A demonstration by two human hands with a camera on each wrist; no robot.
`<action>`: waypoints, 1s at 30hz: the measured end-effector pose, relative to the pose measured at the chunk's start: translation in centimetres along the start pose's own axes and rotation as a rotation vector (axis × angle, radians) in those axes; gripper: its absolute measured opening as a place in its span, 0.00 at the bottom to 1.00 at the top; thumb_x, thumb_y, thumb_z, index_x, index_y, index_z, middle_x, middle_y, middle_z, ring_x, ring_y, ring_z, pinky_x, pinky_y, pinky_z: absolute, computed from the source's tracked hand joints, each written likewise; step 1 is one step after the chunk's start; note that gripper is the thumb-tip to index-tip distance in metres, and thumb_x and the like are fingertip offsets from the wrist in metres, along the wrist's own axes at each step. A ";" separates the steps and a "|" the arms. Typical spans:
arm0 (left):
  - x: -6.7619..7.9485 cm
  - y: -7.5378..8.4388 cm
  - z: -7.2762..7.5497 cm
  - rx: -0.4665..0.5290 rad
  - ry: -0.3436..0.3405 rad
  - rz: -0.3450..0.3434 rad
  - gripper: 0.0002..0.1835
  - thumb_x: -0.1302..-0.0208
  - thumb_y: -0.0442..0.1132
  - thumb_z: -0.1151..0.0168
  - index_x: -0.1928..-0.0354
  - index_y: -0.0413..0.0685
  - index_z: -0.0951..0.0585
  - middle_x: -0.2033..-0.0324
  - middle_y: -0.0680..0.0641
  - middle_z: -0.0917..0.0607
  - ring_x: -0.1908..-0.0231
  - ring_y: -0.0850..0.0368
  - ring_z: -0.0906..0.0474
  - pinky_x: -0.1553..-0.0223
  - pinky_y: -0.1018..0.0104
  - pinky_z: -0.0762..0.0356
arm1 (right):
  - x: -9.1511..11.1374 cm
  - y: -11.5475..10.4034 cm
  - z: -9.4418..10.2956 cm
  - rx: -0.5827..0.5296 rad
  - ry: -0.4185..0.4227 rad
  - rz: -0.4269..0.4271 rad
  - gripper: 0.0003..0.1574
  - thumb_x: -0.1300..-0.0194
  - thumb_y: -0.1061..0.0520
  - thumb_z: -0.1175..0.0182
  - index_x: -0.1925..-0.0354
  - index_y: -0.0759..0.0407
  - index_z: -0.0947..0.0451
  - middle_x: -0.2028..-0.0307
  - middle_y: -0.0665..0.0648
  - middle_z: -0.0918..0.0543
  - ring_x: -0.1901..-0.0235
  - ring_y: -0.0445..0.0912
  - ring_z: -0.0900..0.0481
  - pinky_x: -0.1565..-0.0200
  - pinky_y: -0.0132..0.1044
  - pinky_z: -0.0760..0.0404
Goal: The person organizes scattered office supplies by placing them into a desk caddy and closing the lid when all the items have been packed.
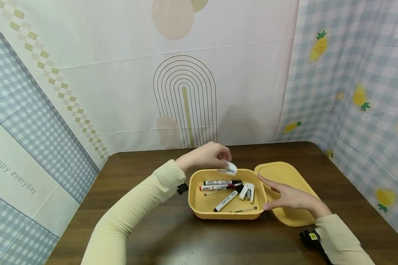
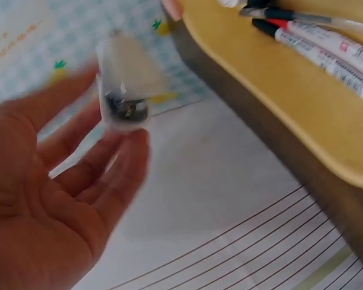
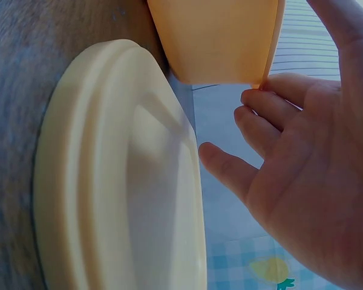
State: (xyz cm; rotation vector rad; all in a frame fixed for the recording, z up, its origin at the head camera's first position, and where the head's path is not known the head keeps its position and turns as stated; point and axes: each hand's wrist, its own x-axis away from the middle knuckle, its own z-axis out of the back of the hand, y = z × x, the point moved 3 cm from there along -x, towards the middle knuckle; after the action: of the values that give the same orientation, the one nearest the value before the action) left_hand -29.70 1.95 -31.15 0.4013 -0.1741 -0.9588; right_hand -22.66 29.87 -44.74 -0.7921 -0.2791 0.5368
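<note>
Above the back rim of a yellow plastic box (image 1: 194, 208), my left hand (image 1: 207, 154) pinches a small white object (image 1: 231, 168) between thumb and fingertips. Up close in the left wrist view, this object (image 2: 130, 78) is blurred, with a dark patch at one end; its kind is unclear. My right hand (image 1: 290, 197) rests at the box's right side, fingers extended, thumb and a fingertip touching the rim. Inside the box lie several markers, among them a white marker (image 1: 226, 201), plus slim clear pens (image 1: 245, 210) and a small white stapler (image 1: 247, 192).
A yellow lid (image 1: 290, 217) lies on the brown wooden table (image 1: 146, 228) right of the box, partly under my right hand and against the box's side. Patterned cloth (image 1: 252, 92) hangs behind the table and along both sides.
</note>
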 end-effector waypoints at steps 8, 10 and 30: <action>-0.5 -1.2 -3.3 0.008 -0.131 0.012 0.11 0.34 0.30 0.35 0.51 0.46 0.15 0.61 0.51 0.13 0.62 0.64 0.20 0.60 0.71 0.22 | 0.0 0.2 -0.1 -0.011 -0.011 -0.014 0.63 0.36 0.45 0.30 0.19 0.55 0.58 0.22 0.66 0.54 0.28 0.70 0.47 0.35 0.70 0.43; -0.4 -1.6 -4.1 0.021 -0.152 0.033 0.12 0.34 0.32 0.34 0.49 0.45 0.16 0.60 0.50 0.14 0.61 0.63 0.20 0.60 0.70 0.22 | -0.1 0.2 0.0 -0.011 -0.012 -0.013 0.63 0.37 0.45 0.30 0.19 0.55 0.58 0.22 0.66 0.54 0.28 0.70 0.47 0.35 0.70 0.44; 0.4 -3.2 -6.0 0.066 -0.134 0.050 0.15 0.35 0.34 0.32 0.47 0.43 0.16 0.56 0.48 0.14 0.56 0.60 0.20 0.56 0.69 0.22 | 0.1 0.1 0.0 -0.031 -0.022 -0.037 0.65 0.37 0.45 0.29 0.19 0.54 0.59 0.21 0.64 0.56 0.28 0.72 0.49 0.34 0.69 0.44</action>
State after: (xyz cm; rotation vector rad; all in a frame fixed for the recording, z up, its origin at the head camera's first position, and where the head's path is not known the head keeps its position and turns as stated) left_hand -30.02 1.52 -37.95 0.3917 -0.3371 -0.9325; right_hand -22.67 29.99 -44.80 -0.8095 -0.3228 0.5078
